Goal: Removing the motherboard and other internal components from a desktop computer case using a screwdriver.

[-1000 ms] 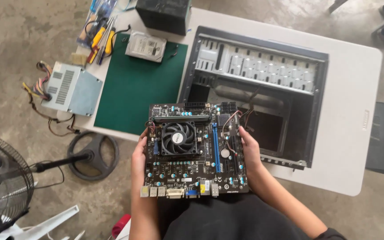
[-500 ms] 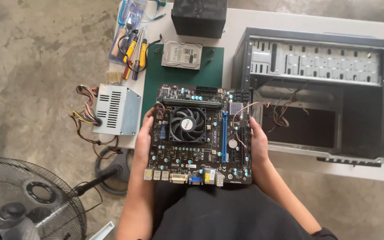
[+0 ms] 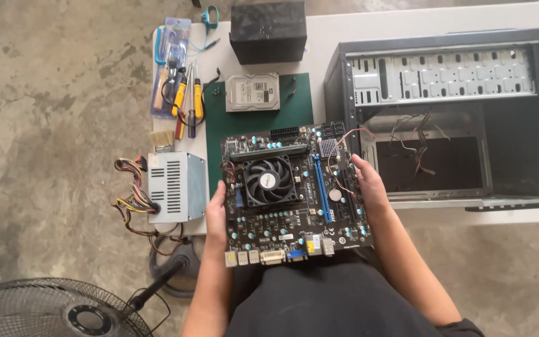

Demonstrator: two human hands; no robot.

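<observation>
While both hands grip it by its side edges: the black square motherboard (image 3: 294,193) with its round cooling fan hangs level over the person's lap, at the near edge of the white table (image 3: 369,43), touching no surface that I can see.
Left hand (image 3: 216,215): closed on the board's left edge, thumb on top, fingers hidden beneath.
Right hand (image 3: 369,187): closed on the right edge, thumb lying over the components there.
Grip risk: the hold is by thin edges only; a slip on either side would probably tip the board toward the concrete floor (image 3: 45,125).
Wire risk: thin coloured wires (image 3: 350,134) run from the open black computer case (image 3: 450,112) over the board's upper right corner; whether they are plugged in I cannot tell, and a pull could strain them.
Contact risk: the right thumb sits among small parts, so pressure or static may harm them.
Nearby clutter: the grey metal power supply box (image 3: 173,187) sits just beside the left hand, and the green mat (image 3: 219,125) holds a silver hard drive (image 3: 252,92); a swing leftward could knock the box.
</observation>
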